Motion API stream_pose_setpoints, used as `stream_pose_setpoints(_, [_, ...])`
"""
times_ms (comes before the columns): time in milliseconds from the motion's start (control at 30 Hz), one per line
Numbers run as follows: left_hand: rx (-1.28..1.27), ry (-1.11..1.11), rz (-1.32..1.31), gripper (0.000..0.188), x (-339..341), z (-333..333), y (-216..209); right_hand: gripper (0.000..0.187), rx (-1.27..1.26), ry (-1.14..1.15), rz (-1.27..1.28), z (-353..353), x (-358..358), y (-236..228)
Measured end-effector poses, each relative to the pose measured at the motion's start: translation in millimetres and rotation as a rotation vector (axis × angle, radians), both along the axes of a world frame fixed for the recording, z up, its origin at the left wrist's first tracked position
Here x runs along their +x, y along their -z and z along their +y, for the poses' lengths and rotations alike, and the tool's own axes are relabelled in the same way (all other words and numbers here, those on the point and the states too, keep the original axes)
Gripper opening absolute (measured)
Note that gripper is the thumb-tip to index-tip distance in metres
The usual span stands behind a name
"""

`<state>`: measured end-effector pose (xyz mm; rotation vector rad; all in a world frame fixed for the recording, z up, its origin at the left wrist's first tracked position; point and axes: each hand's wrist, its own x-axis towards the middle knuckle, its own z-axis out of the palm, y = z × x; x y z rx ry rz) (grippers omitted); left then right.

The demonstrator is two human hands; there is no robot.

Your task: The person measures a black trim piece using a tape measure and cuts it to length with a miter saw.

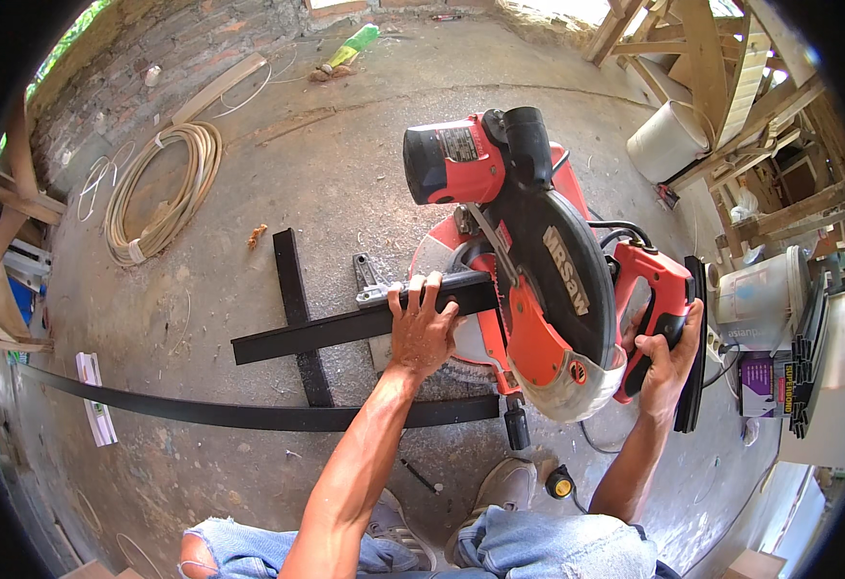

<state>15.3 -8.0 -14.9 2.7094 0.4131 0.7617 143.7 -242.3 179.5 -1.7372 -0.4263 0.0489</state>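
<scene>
A red and black miter saw (562, 251) stands on the floor in front of me, its round blade guard tilted over the base. My right hand (671, 362) is closed round the saw's red and black handle (649, 299). With its fingers curled over the top, my left hand (421, 326) holds a black metal bar (316, 335) against the saw's fence, left of the blade. The bar's left end rests across a shorter black bar (292, 280) lying on the floor. Nearer to me, a long black strip (249, 413) runs leftward from the saw's front.
A coiled hose (177, 193) lies at the far left. White buckets (668, 142), timber framing (717, 68) and a purple box (765, 384) stand on the right. Near my shoes are a tape measure (559, 482) and a dark pen-like stick (421, 475). Pale shavings dust the floor.
</scene>
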Motion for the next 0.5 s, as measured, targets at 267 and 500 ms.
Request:
stream_pose_setpoints(267, [-0.008,-0.01,-0.007,0.022,0.6,-0.6,2.0,0.04,0.015,-0.006,0.007,4.5,-2.2,-3.9])
stream_pose_setpoints(500, [0.002,-0.008,0.024,0.023,-0.1,0.1,-1.2,0.035,0.065,-0.018,0.028,4.3,-3.4,1.3])
